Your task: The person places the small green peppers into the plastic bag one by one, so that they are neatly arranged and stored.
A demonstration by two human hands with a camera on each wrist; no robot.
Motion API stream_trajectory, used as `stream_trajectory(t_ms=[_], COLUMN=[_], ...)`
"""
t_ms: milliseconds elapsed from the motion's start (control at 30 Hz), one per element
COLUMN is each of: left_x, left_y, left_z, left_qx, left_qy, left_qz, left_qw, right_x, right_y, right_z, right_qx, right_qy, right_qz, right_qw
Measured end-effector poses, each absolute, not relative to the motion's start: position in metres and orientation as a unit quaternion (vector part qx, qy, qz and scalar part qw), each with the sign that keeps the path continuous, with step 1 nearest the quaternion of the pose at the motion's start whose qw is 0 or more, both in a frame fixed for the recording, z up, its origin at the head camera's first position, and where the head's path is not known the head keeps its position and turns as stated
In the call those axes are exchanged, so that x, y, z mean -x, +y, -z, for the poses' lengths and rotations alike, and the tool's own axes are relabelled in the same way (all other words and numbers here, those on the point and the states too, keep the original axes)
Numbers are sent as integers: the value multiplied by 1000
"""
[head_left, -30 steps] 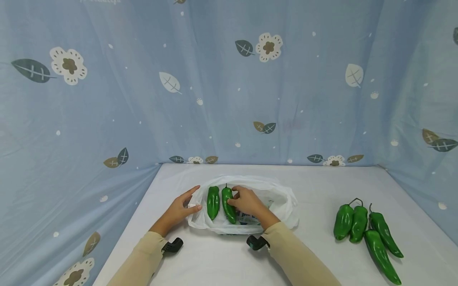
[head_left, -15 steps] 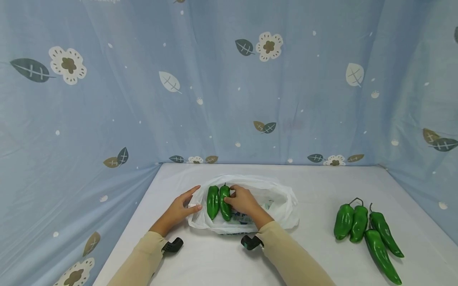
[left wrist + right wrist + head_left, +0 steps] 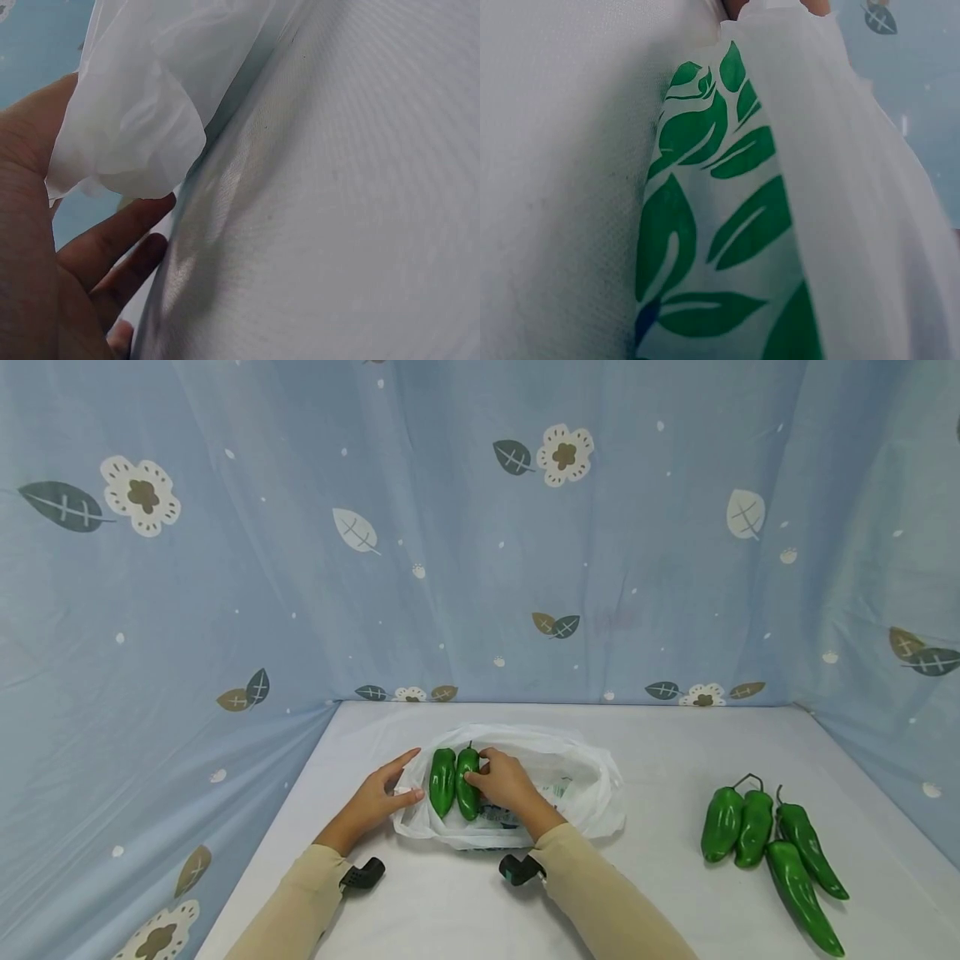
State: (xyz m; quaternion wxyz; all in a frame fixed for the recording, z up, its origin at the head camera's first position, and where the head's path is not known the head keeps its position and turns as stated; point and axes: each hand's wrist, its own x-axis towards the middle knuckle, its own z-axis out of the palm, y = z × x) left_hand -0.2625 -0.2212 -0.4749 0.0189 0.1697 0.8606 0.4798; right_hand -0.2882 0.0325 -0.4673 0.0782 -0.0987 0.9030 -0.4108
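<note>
A white plastic bag [image 3: 592, 777] stands with its mouth spread wide on the table, and two green peppers lie side by side inside its left part. My right hand [image 3: 512, 783] reaches into the bag and pinches the right-hand green pepper [image 3: 467, 797], which has a thin stem. The other green pepper [image 3: 442, 783] lies just left of it. At the bag's left end my left hand [image 3: 375, 797] rests with thumb and fingers spread apart. In the left wrist view the bag's edge [image 3: 142, 127] hangs over that hand, hiding part of it. Green leaf prints [image 3: 697, 150] show on the bag's side in the right wrist view.
Several more green peppers [image 3: 797, 885] lie grouped at the right on the white table [image 3: 660, 893]. A blue patterned curtain [image 3: 465, 543] rises behind the table and along its sides. Each wrist wears a small black device [image 3: 521, 869].
My right hand has shifted a little left with its pepper, which now lies close beside the other one. That other pepper has moved slightly left. My left hand has stayed in place.
</note>
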Motion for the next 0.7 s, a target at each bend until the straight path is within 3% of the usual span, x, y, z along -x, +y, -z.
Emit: stream_trajectory(t_ms=[167,700], left_x=[277,279], left_y=[-229,-231], left_z=[498,502], left_qx=[-171,-171], left_qy=[860,860], left_qz=[-481,-480], left_qw=[10,17], right_x=[287,286], right_y=[33,32], right_z=[467,465], right_qx=[96,96], right_qy=[907,918], right_qz=[404,381], right_qw=[69,62])
